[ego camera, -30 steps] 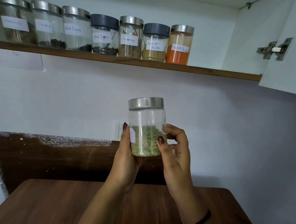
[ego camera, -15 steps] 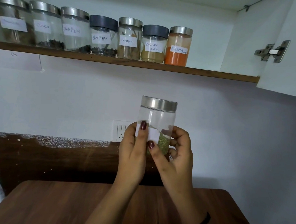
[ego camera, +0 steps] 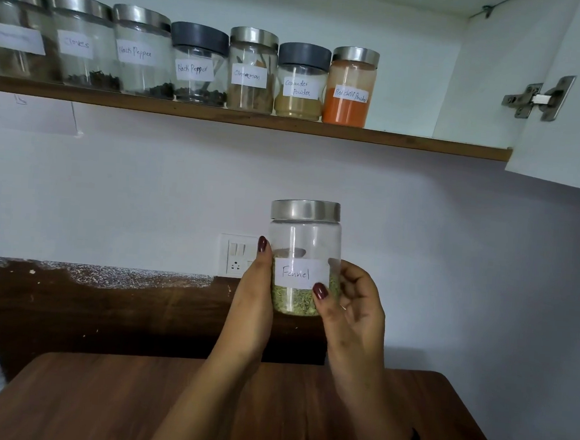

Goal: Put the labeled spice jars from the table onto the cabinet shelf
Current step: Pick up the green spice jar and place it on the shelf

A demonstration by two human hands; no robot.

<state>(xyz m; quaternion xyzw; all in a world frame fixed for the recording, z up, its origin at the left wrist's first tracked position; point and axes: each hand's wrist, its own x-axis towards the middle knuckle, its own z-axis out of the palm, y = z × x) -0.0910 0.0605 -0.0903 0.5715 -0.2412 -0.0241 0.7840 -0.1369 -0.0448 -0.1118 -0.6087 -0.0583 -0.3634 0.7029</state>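
Observation:
I hold a clear jar with a silver lid and a white label reading "Fennel", upright in the air above the wooden table. Green seeds fill its lower part. My left hand grips its left side with the thumb up the glass. My right hand grips its right side, thumb on the label's lower corner. Above, the wooden cabinet shelf carries a row of several labeled jars, ending on the right with the red chilli powder jar.
To the right of the chilli jar the shelf is bare up to the open white cabinet door with its metal hinge. A wall socket plate sits behind the jar. A dark backsplash runs behind the table.
The jar has been turned in my hands so its "Fennel" label now faces me, and it has shifted slightly to the right.

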